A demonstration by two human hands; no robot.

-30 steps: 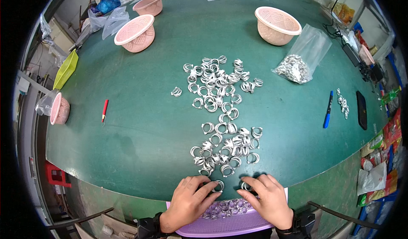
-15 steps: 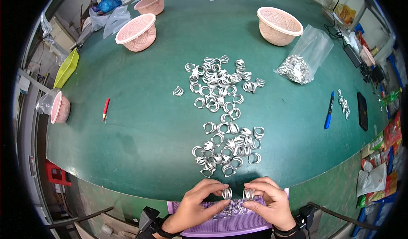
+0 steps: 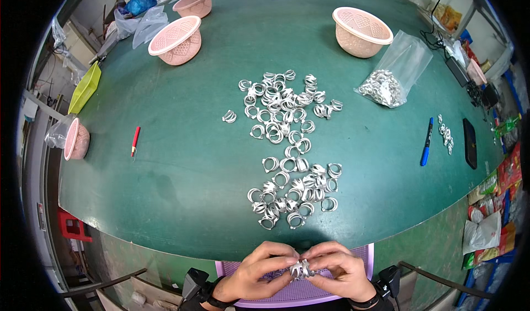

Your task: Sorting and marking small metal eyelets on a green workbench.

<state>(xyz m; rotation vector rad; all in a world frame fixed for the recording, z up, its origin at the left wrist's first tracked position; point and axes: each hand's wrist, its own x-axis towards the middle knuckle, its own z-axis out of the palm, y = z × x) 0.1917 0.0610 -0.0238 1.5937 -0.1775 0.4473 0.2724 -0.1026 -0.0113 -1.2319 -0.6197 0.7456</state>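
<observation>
My left hand [image 3: 266, 270] and my right hand [image 3: 338, 269] meet at the table's near edge, each pinching a silver metal ring. The two rings [image 3: 301, 269] touch or press together between my fingertips, so where one ends and the other begins is hard to make out. Right below is a purple mesh basket [image 3: 361, 256], partly covered by my hands. Beyond my fingers, a loose heap of similar silver rings [image 3: 295, 220] lies on the green table [image 3: 182, 145], stretching away from me in a near cluster and a far cluster [image 3: 276, 106].
Pink baskets [image 3: 176, 40] stand at the far left, another pink basket [image 3: 361, 32] at the far right. A clear bag of rings [image 3: 383, 87] lies beside it. On the right are a blue marker [image 3: 427, 142], small metal pieces [image 3: 445, 134] and a black phone [image 3: 469, 143]; a red tool [image 3: 135, 141] lies left.
My hands have come together, bringing the two rings from apart into contact. They now sit slightly lower over the purple basket.
</observation>
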